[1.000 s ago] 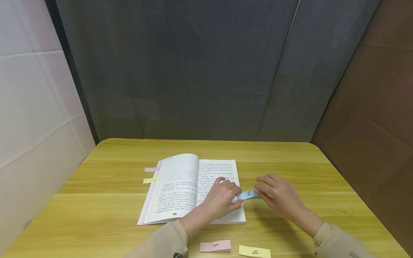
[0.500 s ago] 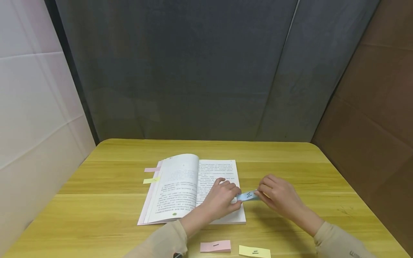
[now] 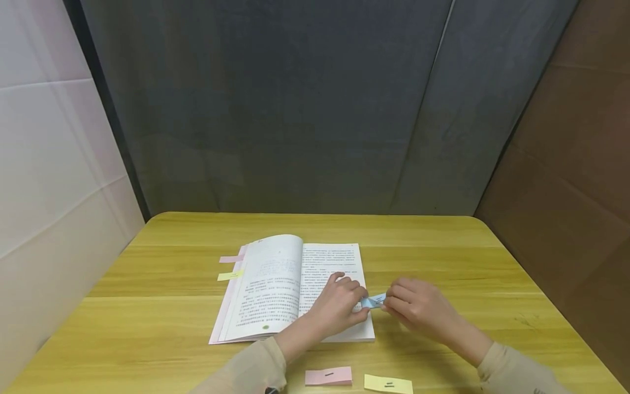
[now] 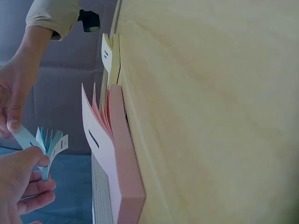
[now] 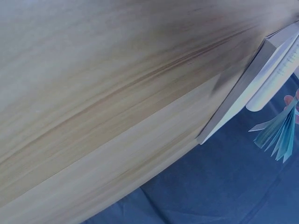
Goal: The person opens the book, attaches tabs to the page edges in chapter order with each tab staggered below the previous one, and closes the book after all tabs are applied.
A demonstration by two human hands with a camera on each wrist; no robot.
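Note:
My left hand (image 3: 338, 303) is over the right page of an open book (image 3: 270, 262) and pinches the left end of a pad of blue sticky notes (image 3: 373, 301). My right hand (image 3: 423, 306) holds the top sheet by its free end, which is bent up and back across the pad. In the left wrist view, thumb and fingers grip the blue pad (image 4: 46, 161) at its base, and its leaves fan apart. The right thumb (image 4: 15, 122) lies on the lifted sheet (image 4: 25, 137). Spread blue leaves (image 5: 278, 133) also appear in the right wrist view.
A pink sticky note pad (image 3: 328, 376) and a yellow one (image 3: 389, 384) lie at the table's near edge, each with dark strokes on top. A pink tab (image 3: 230, 259) and a yellow tab (image 3: 227, 276) stick out from the book's left side.
My right hand has shifted slightly left and folded the blue top sheet back toward my left hand. The left hand and the book stay in place.

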